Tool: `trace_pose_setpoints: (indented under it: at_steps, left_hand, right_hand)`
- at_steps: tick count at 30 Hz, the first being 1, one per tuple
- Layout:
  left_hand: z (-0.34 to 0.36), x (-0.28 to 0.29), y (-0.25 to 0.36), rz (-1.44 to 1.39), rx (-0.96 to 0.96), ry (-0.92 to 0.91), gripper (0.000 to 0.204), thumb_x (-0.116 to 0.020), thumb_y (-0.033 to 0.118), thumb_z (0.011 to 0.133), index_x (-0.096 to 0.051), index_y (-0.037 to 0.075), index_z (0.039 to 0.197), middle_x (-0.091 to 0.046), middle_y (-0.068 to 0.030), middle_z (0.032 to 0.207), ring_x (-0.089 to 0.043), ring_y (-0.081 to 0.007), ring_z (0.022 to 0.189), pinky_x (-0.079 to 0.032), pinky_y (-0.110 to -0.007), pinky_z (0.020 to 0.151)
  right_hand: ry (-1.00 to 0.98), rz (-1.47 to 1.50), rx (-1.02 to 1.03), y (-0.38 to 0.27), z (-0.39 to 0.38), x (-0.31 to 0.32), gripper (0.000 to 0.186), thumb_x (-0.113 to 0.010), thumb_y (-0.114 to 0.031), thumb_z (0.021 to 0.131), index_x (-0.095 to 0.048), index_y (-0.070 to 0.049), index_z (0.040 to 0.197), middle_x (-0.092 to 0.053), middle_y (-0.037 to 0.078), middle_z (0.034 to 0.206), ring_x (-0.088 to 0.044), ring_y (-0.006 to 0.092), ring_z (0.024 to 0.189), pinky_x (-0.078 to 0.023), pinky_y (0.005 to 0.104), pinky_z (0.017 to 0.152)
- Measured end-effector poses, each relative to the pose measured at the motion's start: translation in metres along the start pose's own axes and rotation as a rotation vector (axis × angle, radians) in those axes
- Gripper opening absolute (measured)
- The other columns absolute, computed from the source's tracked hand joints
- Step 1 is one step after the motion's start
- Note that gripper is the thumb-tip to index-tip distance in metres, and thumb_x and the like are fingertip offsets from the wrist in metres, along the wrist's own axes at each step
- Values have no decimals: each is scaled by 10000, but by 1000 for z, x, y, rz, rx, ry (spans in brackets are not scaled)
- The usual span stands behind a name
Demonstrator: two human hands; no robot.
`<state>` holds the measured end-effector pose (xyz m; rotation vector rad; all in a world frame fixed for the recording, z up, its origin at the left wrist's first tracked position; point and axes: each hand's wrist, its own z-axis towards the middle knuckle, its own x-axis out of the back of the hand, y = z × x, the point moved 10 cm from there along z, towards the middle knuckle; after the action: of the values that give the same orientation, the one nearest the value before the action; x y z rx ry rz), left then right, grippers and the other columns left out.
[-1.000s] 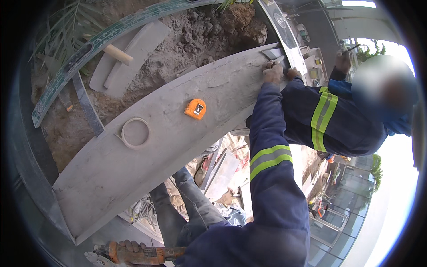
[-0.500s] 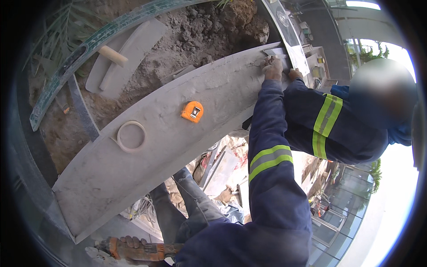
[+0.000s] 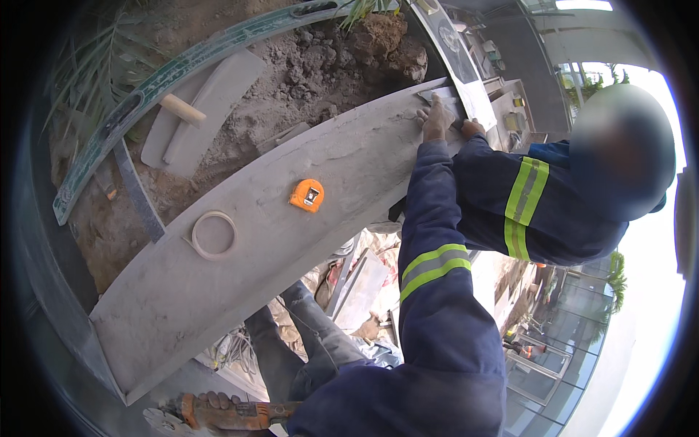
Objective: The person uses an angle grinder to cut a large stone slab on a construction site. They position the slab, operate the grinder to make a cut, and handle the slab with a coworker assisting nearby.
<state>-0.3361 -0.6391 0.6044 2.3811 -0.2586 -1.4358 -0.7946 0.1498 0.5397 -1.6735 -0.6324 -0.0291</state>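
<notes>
In my left hand (image 3: 218, 400), at the lower left, is an orange and dark angle grinder (image 3: 240, 414); its pale, dusty disc (image 3: 166, 421) points left. My right arm stretches to the far end of a long, curved grey stone slab (image 3: 291, 226). There my right hand (image 3: 435, 120) rests with thumb and fingers apart, against a small flat grey piece (image 3: 438, 93). Close beside it, a co-worker's hand (image 3: 473, 129) is at the end of a long flat strip (image 3: 455, 54). An orange tape measure (image 3: 306, 195) and a roll of tape (image 3: 214, 235) lie on the slab.
Beyond the slab is soil (image 3: 313, 80) with a long green level (image 3: 196, 62), a wooden handle (image 3: 182, 110) and loose stone pieces (image 3: 218, 109). A co-worker (image 3: 561, 197) leans in from the right. Rubble and offcuts (image 3: 360, 288) cover the ground below the slab.
My view has shifted slightly. My right hand's fingers have spread from a more closed grip at the slab's end. The left hand still holds the grinder.
</notes>
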Motion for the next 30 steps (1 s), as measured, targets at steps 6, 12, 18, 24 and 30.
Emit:
trace_pose_setpoints:
  at_steps: [6,12,18,24,30]
  left_hand:
    - [2,-1,2,31,27,-17,721,-745,237,878,-295,15,1395,-402,-113,1074,-469,-247,984,-457,-506,891]
    - [2,0,2,22,17,-38,714,-742,232,880,-297,18,1396,-400,-110,1073,-468,-245,983,-457,-502,888]
    - [-4,-2,8,29,-8,-65,708,-739,227,882,-298,22,1397,-398,-107,1072,-466,-242,983,-456,-499,886]
    - [-12,4,3,-18,-45,-60,712,-746,230,875,-302,31,1396,-400,-102,1069,-465,-240,976,-455,-492,874]
    - [-16,11,0,24,-80,-28,727,-758,248,861,-309,41,1394,-419,-104,1080,-489,-239,976,-471,-475,847]
  right_hand:
    - [-13,-357,375,-23,21,-3,260,-583,-192,862,-616,31,991,-660,169,834,-697,273,631,-515,370,474]
    - [201,-755,731,-37,54,-8,259,-578,-180,792,-698,43,847,-700,256,935,-706,379,873,-549,438,770]
    - [208,-574,640,-40,33,-7,309,-618,-233,803,-716,25,942,-701,255,1022,-686,412,973,-523,447,904]
    - [235,-743,642,-33,63,-25,293,-641,-276,829,-752,-59,993,-718,191,1061,-698,361,981,-532,449,892]
    - [151,-891,617,-49,46,-34,249,-641,-249,837,-763,-91,985,-734,159,1004,-721,303,927,-553,453,859]
